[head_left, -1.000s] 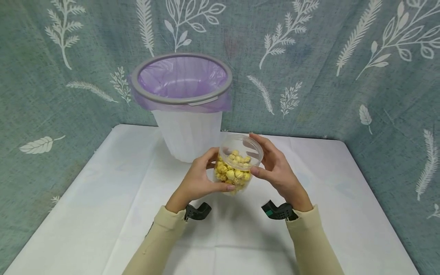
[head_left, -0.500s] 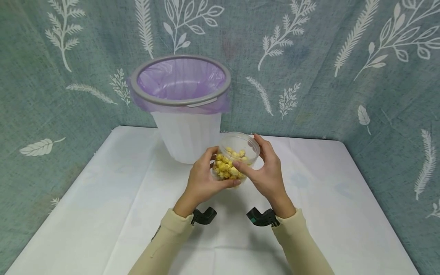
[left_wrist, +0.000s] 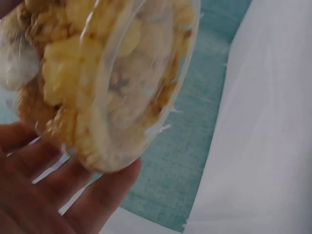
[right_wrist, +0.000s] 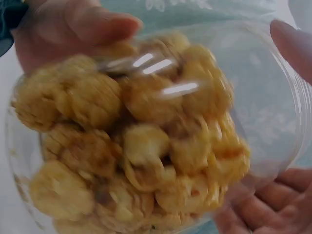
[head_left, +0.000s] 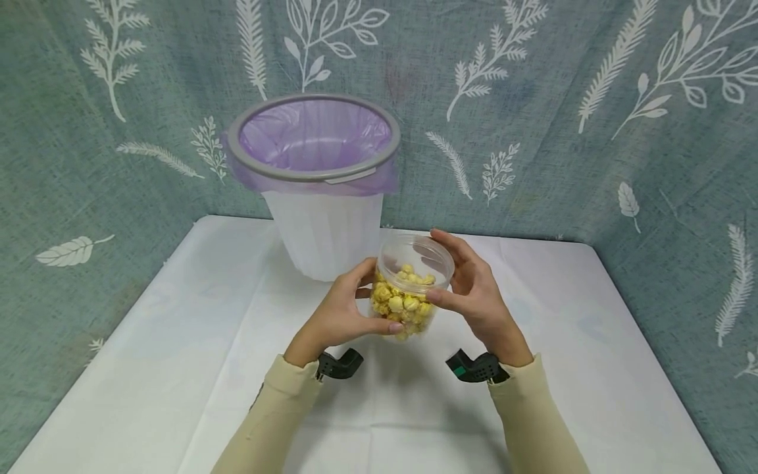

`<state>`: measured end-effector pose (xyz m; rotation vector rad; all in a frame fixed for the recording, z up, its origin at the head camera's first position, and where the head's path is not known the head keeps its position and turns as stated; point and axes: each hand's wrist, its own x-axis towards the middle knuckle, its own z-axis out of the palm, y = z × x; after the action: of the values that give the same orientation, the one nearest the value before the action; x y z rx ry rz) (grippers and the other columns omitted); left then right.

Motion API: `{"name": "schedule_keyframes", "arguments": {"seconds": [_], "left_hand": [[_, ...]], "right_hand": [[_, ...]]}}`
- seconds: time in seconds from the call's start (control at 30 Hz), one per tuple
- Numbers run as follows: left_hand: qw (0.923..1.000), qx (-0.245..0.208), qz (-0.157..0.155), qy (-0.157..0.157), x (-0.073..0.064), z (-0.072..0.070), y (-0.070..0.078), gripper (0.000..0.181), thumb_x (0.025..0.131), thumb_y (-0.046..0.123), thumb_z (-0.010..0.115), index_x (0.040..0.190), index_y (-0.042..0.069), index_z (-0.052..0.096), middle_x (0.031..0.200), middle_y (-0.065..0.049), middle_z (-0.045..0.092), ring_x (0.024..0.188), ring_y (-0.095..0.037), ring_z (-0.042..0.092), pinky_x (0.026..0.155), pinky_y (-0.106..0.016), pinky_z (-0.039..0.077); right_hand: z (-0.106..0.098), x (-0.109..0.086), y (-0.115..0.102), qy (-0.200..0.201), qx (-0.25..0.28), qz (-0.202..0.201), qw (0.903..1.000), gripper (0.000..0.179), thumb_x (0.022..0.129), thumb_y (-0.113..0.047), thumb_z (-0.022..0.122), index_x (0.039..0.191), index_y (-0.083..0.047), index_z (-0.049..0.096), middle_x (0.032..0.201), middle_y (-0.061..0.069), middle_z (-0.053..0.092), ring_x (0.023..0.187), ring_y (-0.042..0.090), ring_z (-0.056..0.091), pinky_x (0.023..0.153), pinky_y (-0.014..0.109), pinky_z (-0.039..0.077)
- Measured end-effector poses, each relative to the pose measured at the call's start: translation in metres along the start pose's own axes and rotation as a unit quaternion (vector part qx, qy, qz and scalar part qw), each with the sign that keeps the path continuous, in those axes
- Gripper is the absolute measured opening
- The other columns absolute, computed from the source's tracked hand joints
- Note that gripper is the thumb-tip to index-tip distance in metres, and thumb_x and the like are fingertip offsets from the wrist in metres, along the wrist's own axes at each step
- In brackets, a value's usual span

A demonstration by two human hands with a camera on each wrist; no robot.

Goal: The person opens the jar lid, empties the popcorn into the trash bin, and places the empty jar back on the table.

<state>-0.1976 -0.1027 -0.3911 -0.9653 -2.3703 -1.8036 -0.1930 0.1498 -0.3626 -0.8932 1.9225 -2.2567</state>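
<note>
A clear plastic jar (head_left: 408,286), partly filled with yellow popcorn (head_left: 397,303), is held tilted above the table between both hands. My left hand (head_left: 340,313) grips its body from the left, the thumb across the lower front; in the left wrist view several fingertips (left_wrist: 109,187) lie against the jar near its base. My right hand (head_left: 476,293) holds the upper rim from the right, thumb at the front and fingers behind. In the right wrist view popcorn (right_wrist: 146,141) shows through the jar's wall. Whether a clear lid covers the mouth, I cannot tell.
Behind and left of the jar stands a white bin (head_left: 326,230) with a grey rim and a purple liner bag (head_left: 314,135). White cloth covers the table (head_left: 177,368). A green leaf-patterned curtain (head_left: 556,158) surrounds the back and sides.
My right hand turned inward across the rim half a second ago and has now swung back out to the right. The left hand keeps its grip; the jar shifted slightly.
</note>
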Motion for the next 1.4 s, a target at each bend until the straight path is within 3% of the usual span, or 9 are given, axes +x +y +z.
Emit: {"name": "schedule_keyframes", "arguments": {"seconds": [0.2,0.4,0.53,0.67,0.8,0.93,1.13,1.27,1.4], "left_hand": [[0.9999,-0.008,0.002,0.006,0.0,0.0,-0.001,0.088,0.072,0.014,0.098,0.147,0.011,0.053,0.132,-0.001,0.068,0.121,-0.021,0.064,0.102,-0.049,0.056],[0.9944,0.055,-0.007,0.09,0.001,0.013,-0.003,0.092,0.069,0.024,0.101,0.146,0.012,0.051,0.135,-0.001,0.063,0.123,-0.023,0.06,0.1,-0.052,0.056],[0.9795,0.131,-0.018,0.152,0.002,0.023,-0.004,0.097,0.065,0.036,0.102,0.144,0.01,0.052,0.134,-0.004,0.063,0.121,-0.025,0.062,0.098,-0.053,0.056],[0.9683,0.177,-0.033,0.173,0.003,0.028,-0.004,0.1,0.064,0.045,0.101,0.143,0.011,0.051,0.133,-0.006,0.064,0.121,-0.026,0.063,0.096,-0.055,0.055],[0.9787,0.143,-0.03,0.144,0.003,0.027,-0.004,0.098,0.067,0.039,0.101,0.145,0.01,0.05,0.134,-0.005,0.062,0.122,-0.025,0.061,0.099,-0.053,0.056],[0.9946,0.062,-0.017,0.081,0.002,0.019,-0.003,0.095,0.07,0.023,0.101,0.148,0.009,0.049,0.136,-0.003,0.062,0.123,-0.023,0.06,0.1,-0.052,0.057],[0.9999,-0.01,-0.004,0.006,0.001,0.009,0.001,0.09,0.071,0.017,0.099,0.148,0.015,0.051,0.132,0.0,0.067,0.124,-0.021,0.063,0.101,-0.056,0.055],[0.9997,-0.022,-0.003,-0.004,0.001,0.008,0.001,0.09,0.071,0.019,0.099,0.147,0.019,0.052,0.132,0.0,0.067,0.125,-0.021,0.062,0.103,-0.057,0.053],[0.9996,-0.005,-0.006,0.028,0.0,0.01,0.0,0.092,0.072,0.021,0.099,0.15,0.015,0.049,0.137,0.0,0.064,0.128,-0.022,0.06,0.104,-0.056,0.053]], "right_hand": [[0.0,0.001,0.002,-0.033,0.032,-0.008,0.9989,0.096,0.092,-0.031,0.084,0.165,-0.005,0.028,0.165,0.015,0.034,0.147,0.039,0.038,0.107,0.038,0.053],[0.009,0.004,0.009,0.064,-0.089,-0.019,0.9938,0.111,0.085,-0.056,0.083,0.165,-0.002,0.027,0.165,0.015,0.037,0.151,0.03,0.038,0.124,0.039,0.034],[0.017,0.005,0.013,0.125,-0.169,-0.025,0.9773,0.097,0.09,-0.038,0.085,0.163,-0.001,0.032,0.162,0.015,0.043,0.149,0.03,0.042,0.127,0.051,0.027],[0.025,0.006,0.012,0.145,-0.193,-0.022,0.9702,0.087,0.091,-0.01,0.083,0.162,0.0,0.034,0.159,0.015,0.047,0.146,0.029,0.046,0.125,0.054,0.03],[0.023,0.006,0.008,0.133,-0.166,-0.021,0.9768,0.087,0.091,-0.005,0.082,0.162,0.001,0.033,0.159,0.017,0.046,0.147,0.029,0.045,0.125,0.051,0.029],[0.012,0.004,0.004,0.085,-0.07,-0.014,0.9938,0.093,0.091,-0.022,0.086,0.163,-0.001,0.03,0.159,0.02,0.043,0.147,0.032,0.043,0.124,0.047,0.033],[-0.003,0.001,-0.001,-0.006,0.021,-0.008,0.9997,0.1,0.09,-0.043,0.084,0.165,-0.005,0.03,0.16,0.018,0.04,0.146,0.039,0.039,0.114,0.043,0.047],[-0.006,-0.001,-0.002,-0.04,0.029,-0.009,0.9988,0.096,0.094,-0.044,0.08,0.165,-0.005,0.03,0.165,0.015,0.035,0.151,0.04,0.034,0.116,0.044,0.044],[-0.001,0.001,-0.001,-0.011,-0.004,-0.022,0.9997,0.105,0.09,-0.053,0.081,0.166,-0.005,0.027,0.167,0.016,0.034,0.153,0.039,0.031,0.12,0.043,0.039]]}}
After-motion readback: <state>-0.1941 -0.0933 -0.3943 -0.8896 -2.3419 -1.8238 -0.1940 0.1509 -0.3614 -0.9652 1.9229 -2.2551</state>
